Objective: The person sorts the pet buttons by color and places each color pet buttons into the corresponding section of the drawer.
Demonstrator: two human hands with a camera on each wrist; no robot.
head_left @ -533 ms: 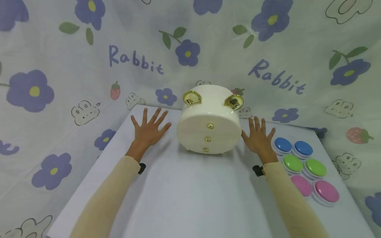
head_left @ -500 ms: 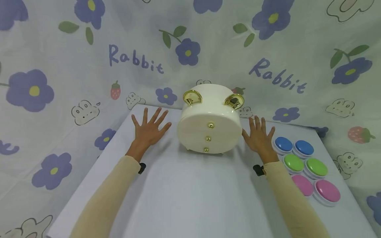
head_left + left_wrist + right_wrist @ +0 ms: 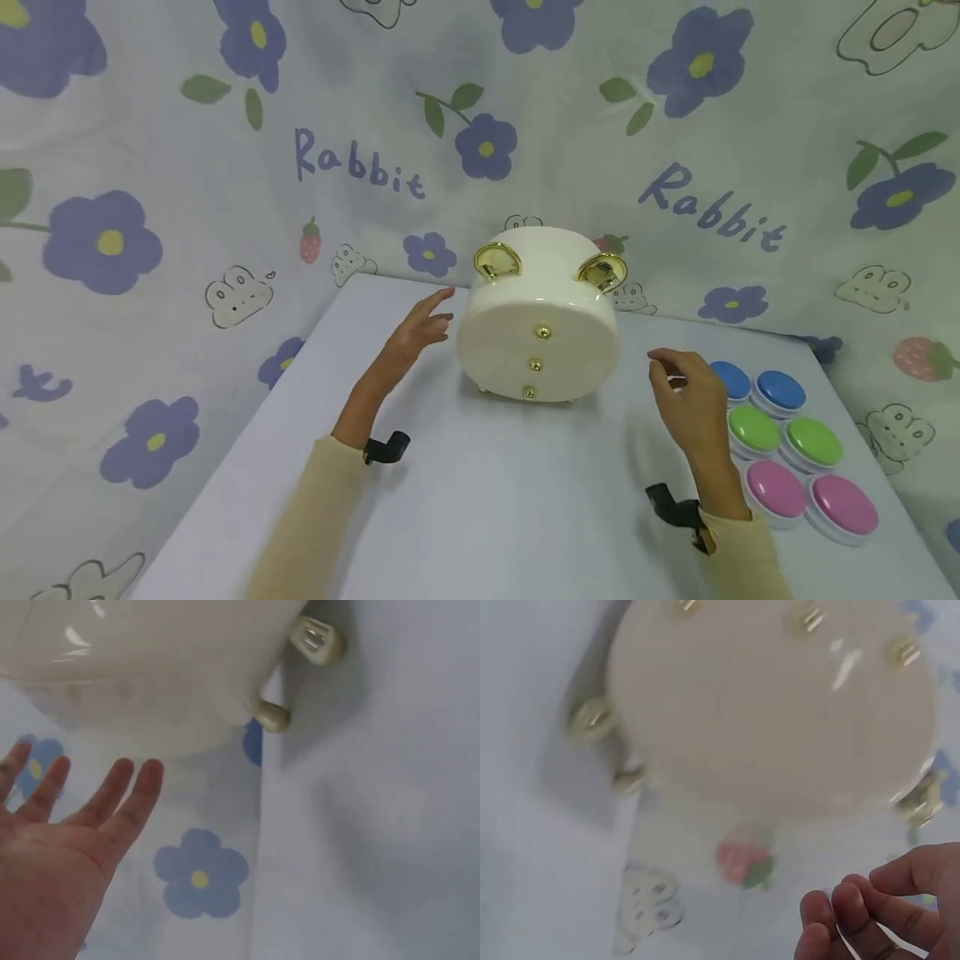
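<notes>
A glossy cream rounded storage box (image 3: 536,350) with gold ear-shaped handles and a column of gold knobs stands on small feet at the back middle of the table. My left hand (image 3: 408,337) is raised beside its left side, fingers slightly bent and spread, not touching it; the left wrist view shows the palm (image 3: 49,877) facing the box. To the right of the box my right hand (image 3: 690,404) hovers with loosely curled fingers and nothing in them. Those fingers (image 3: 870,915) appear below the box's front in the right wrist view.
Blue (image 3: 780,389), green (image 3: 813,441) and pink (image 3: 845,503) round push buttons sit in pairs on the white table (image 3: 480,508), right of my right forearm. A flower-and-rabbit cloth (image 3: 360,75) hangs behind the table.
Both hands have lifted from lying flat with spread fingers on the table. The left has turned sideways toward the box; the right has drawn back and its fingers have curled loosely.
</notes>
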